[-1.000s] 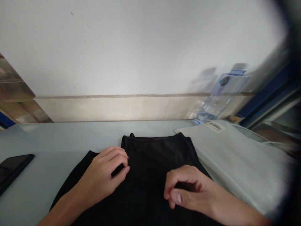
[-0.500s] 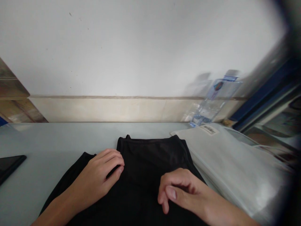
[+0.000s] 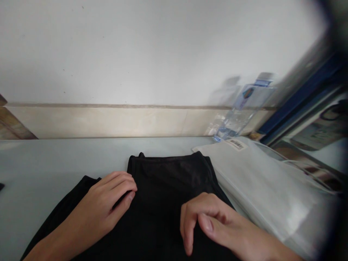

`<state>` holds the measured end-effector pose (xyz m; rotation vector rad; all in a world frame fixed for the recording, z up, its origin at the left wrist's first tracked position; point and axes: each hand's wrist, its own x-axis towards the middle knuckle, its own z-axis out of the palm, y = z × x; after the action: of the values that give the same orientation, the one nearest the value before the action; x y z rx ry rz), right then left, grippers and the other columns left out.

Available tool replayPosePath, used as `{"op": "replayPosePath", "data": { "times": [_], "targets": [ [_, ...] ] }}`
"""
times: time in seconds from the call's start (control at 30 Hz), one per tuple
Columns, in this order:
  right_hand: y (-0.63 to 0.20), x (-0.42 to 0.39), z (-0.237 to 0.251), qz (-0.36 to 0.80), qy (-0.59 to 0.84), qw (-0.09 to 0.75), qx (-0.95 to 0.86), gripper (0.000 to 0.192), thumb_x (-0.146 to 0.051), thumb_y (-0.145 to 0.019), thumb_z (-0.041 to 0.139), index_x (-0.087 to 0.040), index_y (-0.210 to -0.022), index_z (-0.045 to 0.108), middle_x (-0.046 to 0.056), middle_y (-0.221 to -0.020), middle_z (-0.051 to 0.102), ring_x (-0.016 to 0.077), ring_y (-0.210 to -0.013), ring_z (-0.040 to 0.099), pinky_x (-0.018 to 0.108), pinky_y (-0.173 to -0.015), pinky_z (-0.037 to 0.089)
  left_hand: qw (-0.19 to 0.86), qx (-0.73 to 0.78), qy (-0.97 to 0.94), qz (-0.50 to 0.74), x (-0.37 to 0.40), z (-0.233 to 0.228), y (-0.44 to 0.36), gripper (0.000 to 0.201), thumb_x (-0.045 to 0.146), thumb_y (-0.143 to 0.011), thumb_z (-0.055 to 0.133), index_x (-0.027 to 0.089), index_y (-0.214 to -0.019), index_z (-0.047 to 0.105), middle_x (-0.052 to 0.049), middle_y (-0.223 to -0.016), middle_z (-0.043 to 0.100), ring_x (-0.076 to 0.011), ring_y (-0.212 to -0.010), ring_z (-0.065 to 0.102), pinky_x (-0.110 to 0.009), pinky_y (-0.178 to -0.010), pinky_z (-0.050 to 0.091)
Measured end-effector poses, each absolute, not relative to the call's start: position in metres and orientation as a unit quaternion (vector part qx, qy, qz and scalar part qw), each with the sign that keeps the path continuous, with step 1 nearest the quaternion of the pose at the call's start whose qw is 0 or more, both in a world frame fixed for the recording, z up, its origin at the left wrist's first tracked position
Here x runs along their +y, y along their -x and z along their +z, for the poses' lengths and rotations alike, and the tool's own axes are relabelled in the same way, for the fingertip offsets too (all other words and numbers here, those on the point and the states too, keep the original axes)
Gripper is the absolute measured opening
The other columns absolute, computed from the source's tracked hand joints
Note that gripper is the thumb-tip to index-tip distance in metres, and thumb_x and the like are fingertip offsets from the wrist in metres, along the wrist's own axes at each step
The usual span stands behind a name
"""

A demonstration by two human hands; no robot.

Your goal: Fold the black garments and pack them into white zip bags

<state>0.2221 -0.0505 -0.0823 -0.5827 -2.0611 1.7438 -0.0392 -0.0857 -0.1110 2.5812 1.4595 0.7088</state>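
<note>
A black garment [image 3: 165,188] lies spread on the table, its straight bound edge towards the wall; its exact kind I cannot tell. On its left part rests my left hand [image 3: 111,199], back up, fingers loosely bent and thumb apart, with no cloth visibly gripped. Over the right part is my right hand [image 3: 206,217], turned sideways with bent fingers pointing down and the thumb apart from them. Nothing shows between those fingers. Whether the right fingertips touch the cloth I cannot tell. The garment's near end runs out of the picture.
A whitish plastic packet [image 3: 250,177] with a barcode label lies right of the garment. Behind it a clear plastic bottle [image 3: 244,105] stands by the wall [image 3: 152,54]. A blue-edged rack [image 3: 301,94] borders the right. The pale table [image 3: 54,159] extends left.
The view has shifted slightly, so the garment and bottle sit further left and the dark device at the left has nearly left view. My right thumb has moved away from the fingers, which opened a little.
</note>
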Motion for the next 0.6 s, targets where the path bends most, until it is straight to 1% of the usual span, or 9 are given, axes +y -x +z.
{"op": "replayPosePath", "data": {
  "times": [0.3, 0.47, 0.53, 0.6],
  "targets": [
    [-0.2238, -0.0498, -0.0837, 0.625, 0.207, 0.185, -0.729, 0.064, -0.06, -0.088, 0.035, -0.009, -0.07, 0.069, 0.009, -0.067, 0.063, 0.0153, -0.065, 0.059, 0.026, -0.062, 0.045, 0.029, 0.475, -0.849, 0.23, -0.0839, -0.1121, 0.0399, 0.011, 0.019, -0.09, 0.047, 0.026, -0.098, 0.051, 0.002, -0.099, 0.061, -0.014, -0.097, 0.056, -0.026, -0.086, 0.044],
    [-0.223, -0.0499, -0.0834, 0.62, 0.213, 0.179, -0.734, 0.064, -0.06, -0.089, 0.034, -0.009, -0.07, 0.068, 0.009, -0.066, 0.063, 0.0151, -0.065, 0.06, 0.026, -0.061, 0.045, 0.017, 0.497, -0.835, 0.236, -0.0861, -0.1131, 0.0404, 0.017, 0.023, -0.09, 0.047, 0.028, -0.105, 0.048, 0.003, -0.101, 0.062, -0.0139, -0.096, 0.058, -0.026, -0.084, 0.045],
    [-0.2224, -0.0512, -0.083, 0.617, 0.215, 0.178, -0.736, 0.065, -0.061, -0.089, 0.034, -0.009, -0.069, 0.068, 0.01, -0.066, 0.063, 0.0152, -0.065, 0.06, 0.026, -0.062, 0.045, 0.019, 0.503, -0.831, 0.236, -0.087, -0.1139, 0.0405, 0.018, 0.025, -0.09, 0.046, 0.029, -0.108, 0.047, 0.003, -0.103, 0.062, -0.014, -0.096, 0.058, -0.026, -0.084, 0.046],
    [-0.222, -0.0521, -0.0821, 0.614, 0.21, 0.178, -0.74, 0.065, -0.06, -0.089, 0.032, -0.01, -0.068, 0.067, 0.009, -0.065, 0.063, 0.0152, -0.064, 0.061, 0.026, -0.062, 0.046, 0.021, 0.52, -0.82, 0.237, -0.0869, -0.1151, 0.0407, 0.021, 0.027, -0.09, 0.045, 0.03, -0.111, 0.046, 0.002, -0.107, 0.061, -0.0152, -0.101, 0.057, -0.029, -0.088, 0.046]
  ]
}}
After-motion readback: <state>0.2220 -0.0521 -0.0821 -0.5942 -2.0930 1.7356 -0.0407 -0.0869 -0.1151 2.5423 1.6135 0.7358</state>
